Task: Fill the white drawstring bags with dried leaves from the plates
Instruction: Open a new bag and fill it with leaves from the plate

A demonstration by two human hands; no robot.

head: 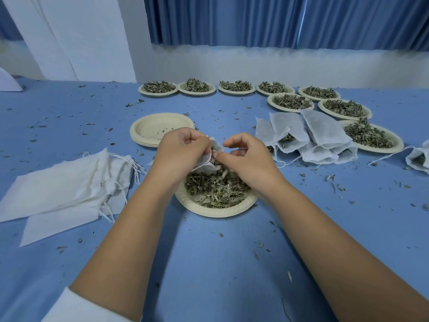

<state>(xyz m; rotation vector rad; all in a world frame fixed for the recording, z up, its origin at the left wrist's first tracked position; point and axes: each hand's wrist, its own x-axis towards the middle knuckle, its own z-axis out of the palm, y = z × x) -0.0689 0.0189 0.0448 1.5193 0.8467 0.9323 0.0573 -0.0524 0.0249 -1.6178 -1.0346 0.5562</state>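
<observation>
Presently the drawstring bag (pixel 210 156) being filled sits between both hands, raised just above the plate (pixel 216 212) that lies midway along the counter (pixel 209 263), toward its near edge. The left hand (pixel 181 149) grips the bag's white fabric, with its fingers curled round the gathered side. The right hand (pixel 248 156) pinches at the bag's mouth with thumb and forefinger; whether it also carries leaves there is hidden. Some leaf shows inside the opening, but how full the bag is cannot be told. A good heap of dried leaves (pixel 213 189) lies in the plate below, so this plate looks far from finished.

Moving outward, the work done shows in two places. Several filled bags (pixel 308 138) lie heaped toward the right edge, with one more filled bag (pixel 417 159) cut off at that edge. A stack of emptied plates (pixel 160 129) sits just beyond the hands, holding only crumbs.

What is left looks like the larger share. A pile of flat empty bags (pixel 65 187) lies toward the left edge, strings trailing. Eight full plates wait along the far edge and far right corner, from the leftmost plate (pixel 159 87) round to the largest plate (pixel 369 135) behind the filled bags. By my reckoning the task is well begun — perhaps a third through, certainly not half.

Loose leaf scraps are scattered over the blue counter.
</observation>
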